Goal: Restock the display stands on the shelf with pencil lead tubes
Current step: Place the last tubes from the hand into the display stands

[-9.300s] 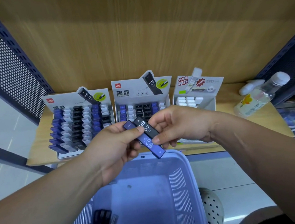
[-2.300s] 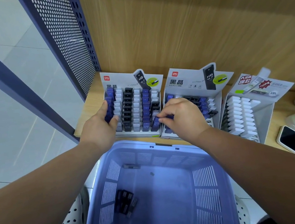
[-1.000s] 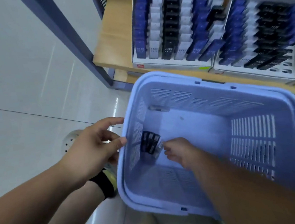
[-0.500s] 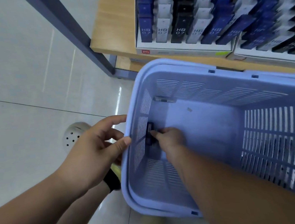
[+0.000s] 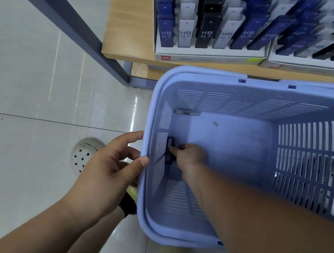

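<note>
The floor (image 5: 27, 143) at the left is showing as glossy tile, throwing back streaks of light. The basket (image 5: 207, 72) is looking like smooth, matt lavender plastic with slotted walls. The shelf (image 5: 128, 26) at the top is presenting a wood-grain finish, its upright (image 5: 79, 36) matt painted metal. The display stand (image 5: 205, 56) is appearing as white card, and the lead tubes (image 5: 206, 31) are giving off a dull plastic sheen.

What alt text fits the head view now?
A person's right hand, inside a lilac basket, pinches dark pencil lead tubes by its left wall; the left hand touches the rim, in front of stocked display stands.
</note>
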The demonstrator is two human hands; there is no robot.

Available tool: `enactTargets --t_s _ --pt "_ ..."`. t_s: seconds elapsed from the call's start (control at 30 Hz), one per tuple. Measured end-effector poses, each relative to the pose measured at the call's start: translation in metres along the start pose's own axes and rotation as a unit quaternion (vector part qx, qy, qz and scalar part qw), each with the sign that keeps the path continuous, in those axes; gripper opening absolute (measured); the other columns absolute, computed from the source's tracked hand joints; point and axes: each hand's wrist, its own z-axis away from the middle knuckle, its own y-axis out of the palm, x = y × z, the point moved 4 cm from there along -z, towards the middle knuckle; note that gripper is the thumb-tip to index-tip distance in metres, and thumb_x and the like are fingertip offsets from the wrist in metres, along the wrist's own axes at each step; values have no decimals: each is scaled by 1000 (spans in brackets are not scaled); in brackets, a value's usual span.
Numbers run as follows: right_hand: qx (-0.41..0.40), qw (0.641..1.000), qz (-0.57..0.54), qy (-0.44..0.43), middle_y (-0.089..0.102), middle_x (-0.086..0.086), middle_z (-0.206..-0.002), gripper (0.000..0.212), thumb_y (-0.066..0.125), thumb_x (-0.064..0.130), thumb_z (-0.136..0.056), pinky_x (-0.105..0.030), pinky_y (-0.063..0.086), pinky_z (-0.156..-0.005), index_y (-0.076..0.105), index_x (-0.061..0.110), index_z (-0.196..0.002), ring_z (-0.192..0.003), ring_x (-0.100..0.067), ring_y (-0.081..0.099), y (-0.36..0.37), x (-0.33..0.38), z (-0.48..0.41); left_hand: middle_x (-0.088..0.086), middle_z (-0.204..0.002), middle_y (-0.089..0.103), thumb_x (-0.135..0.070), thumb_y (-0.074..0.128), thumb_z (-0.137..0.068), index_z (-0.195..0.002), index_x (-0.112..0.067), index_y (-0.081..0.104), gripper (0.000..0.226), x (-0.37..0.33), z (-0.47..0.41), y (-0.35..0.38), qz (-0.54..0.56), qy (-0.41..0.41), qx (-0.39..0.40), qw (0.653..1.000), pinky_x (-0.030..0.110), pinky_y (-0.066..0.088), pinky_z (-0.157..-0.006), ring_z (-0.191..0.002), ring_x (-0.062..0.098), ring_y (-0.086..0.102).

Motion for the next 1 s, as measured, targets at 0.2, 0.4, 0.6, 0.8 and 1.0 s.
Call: enactTargets --t_s 0.2,0.4,0.6,0.8,1.0 --pt "16 1000 18 -18 76 -9 -76 50 65 54 -58 -51 62 -71 77 11 -81 -76 -33 75 24 -20 -20 8 -86 69 -29 66 -78 -120 -40 64 43 1 1 1 -7 4 -14 1000 31 60 -68 -73 28 72" --pt "28 999 -36 14 74 -8 -73 24 75 35 -77 -57 61 -73 69 13 -67 -76 -34 73 13 0 4 9 -85 68 -32 66 -78 -117 -44 65 41 -1 0 1 -14 6 -11 1000 25 58 -65 -70 27 71" --pt "60 998 5 10 73 -11 -90 26 63 37 -93 -51 61 -79 70 12 -90 -83 -34 71 17 12 6 7 -86 68 -34 65 -79 -114 -51 65 39 2 1 2 -19 6 -11 1000 22 55 -64 -70 21 70" --pt "92 996 -9 -9 70 -15 -95 12 62 28 -87 -53 60 -82 58 18 -92 -84 -32 68 14 18 9 8 -87 68 -35 64 -80 -121 -43 63 42 2 1 1 -27 5 -8 1000 30 59 -66 -72 24 71" --pt "61 975 102 -188 64 -13 -107 42 48 12 -99 -42 57 -77 45 20 -141 -91 -33 64 -34 57 -12 7 -87 69 -35 62 -81 -117 -50 64 39 6 2 2 -31 14 -11 999 34 61 -70 -76 25 72"
